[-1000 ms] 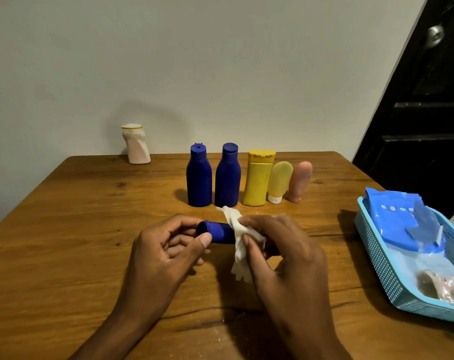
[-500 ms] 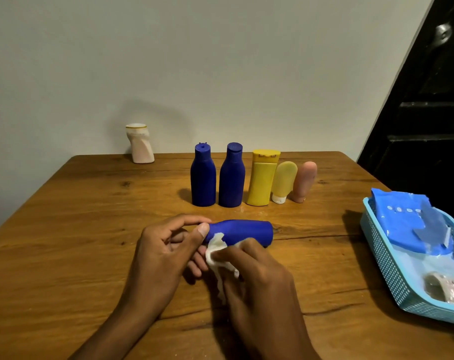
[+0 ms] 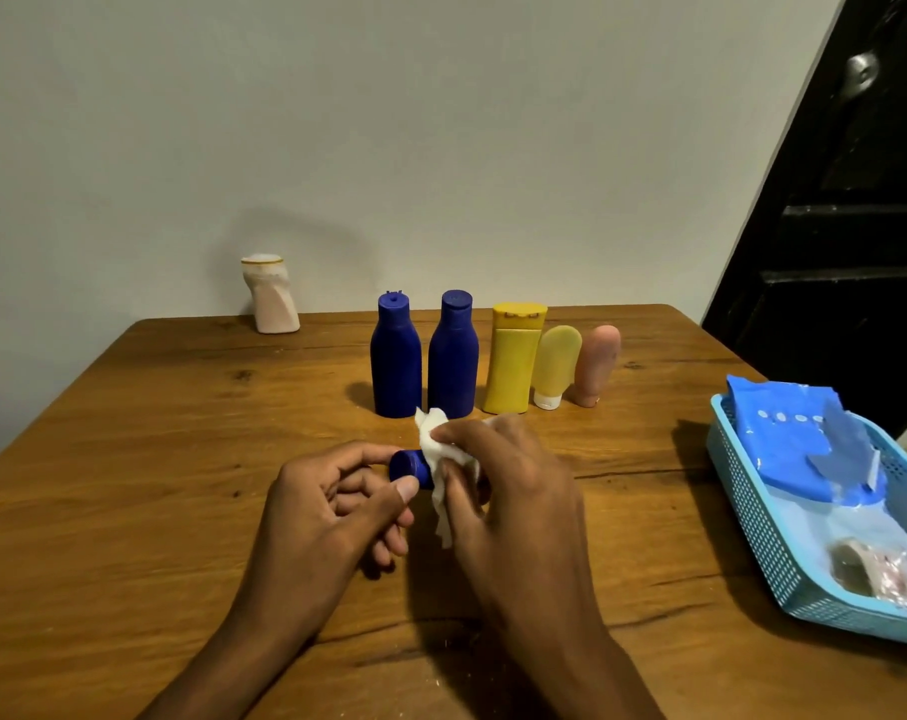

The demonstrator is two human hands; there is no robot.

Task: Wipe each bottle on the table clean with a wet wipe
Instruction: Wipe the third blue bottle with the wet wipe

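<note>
A dark blue bottle (image 3: 409, 467) lies on its side in front of me, only its cap end showing. My left hand (image 3: 332, 504) pinches that cap end between thumb and fingers. My right hand (image 3: 508, 491) holds a white wet wipe (image 3: 437, 449) wrapped over the bottle's body, hiding most of it. Behind stand two blue bottles (image 3: 395, 356) (image 3: 452, 353), a yellow bottle (image 3: 511, 358), a pale yellow tube (image 3: 556, 367) and a pink tube (image 3: 597, 363). A white bottle (image 3: 270, 294) stands alone at the back left.
A light blue plastic basket (image 3: 752, 527) sits at the table's right edge, holding a blue wet-wipe pack (image 3: 794, 433) and a small clear wrapper (image 3: 867, 566). The wooden table (image 3: 129, 485) meets a wall at the back. A dark door is at the far right.
My right hand with the wipe has slid from the near cap end up over the bottle's body, covering it again. The left hand keeps its hold on the cap end.
</note>
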